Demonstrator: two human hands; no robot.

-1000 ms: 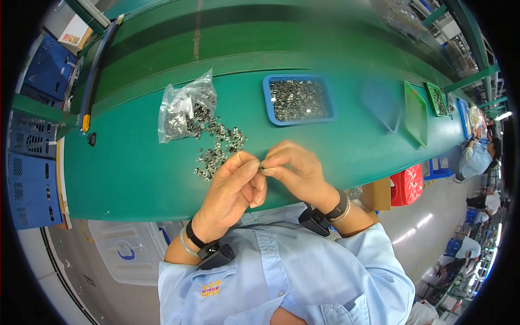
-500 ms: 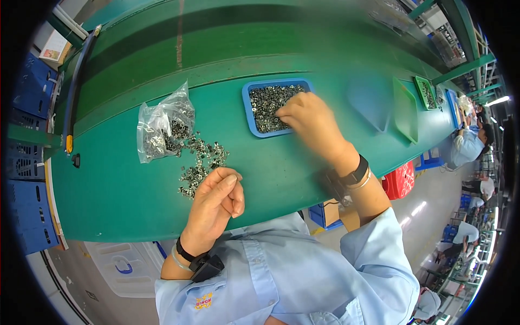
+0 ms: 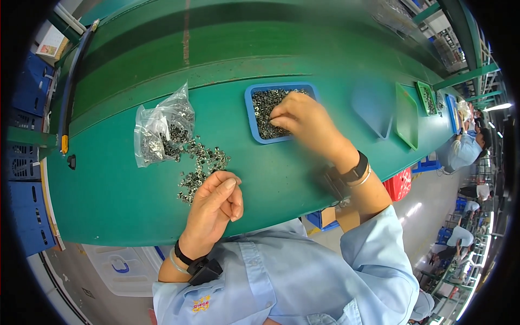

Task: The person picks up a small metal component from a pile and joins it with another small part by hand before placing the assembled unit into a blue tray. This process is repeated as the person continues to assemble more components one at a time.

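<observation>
My right hand (image 3: 303, 120) hangs over a blue tray (image 3: 252, 122) full of small metal parts (image 3: 265, 105), its thumb and fingers pinched together. Whatever sits in that pinch is too small to make out. Closer to me, my left hand (image 3: 214, 203) is half curled, thumb pressed to the forefinger, beside a loose heap of small shiny metal clips (image 3: 200, 168). What lies between those fingertips, if anything, cannot be made out. A clear plastic bag (image 3: 154, 127) lies behind the heap with more of the clips spilling from its mouth.
On the right of the green table (image 3: 130, 211) are a blue bin (image 3: 374, 111), a green bin (image 3: 406, 116) and a small green tray (image 3: 426, 100). Blue crates (image 3: 30, 211) stand at the left. A red stool (image 3: 398, 184) is below the table edge. Co-workers sit farther right.
My right hand has shifted slightly left over the tray, fingers still pinched. My left hand stays almost in place beside the heap.
</observation>
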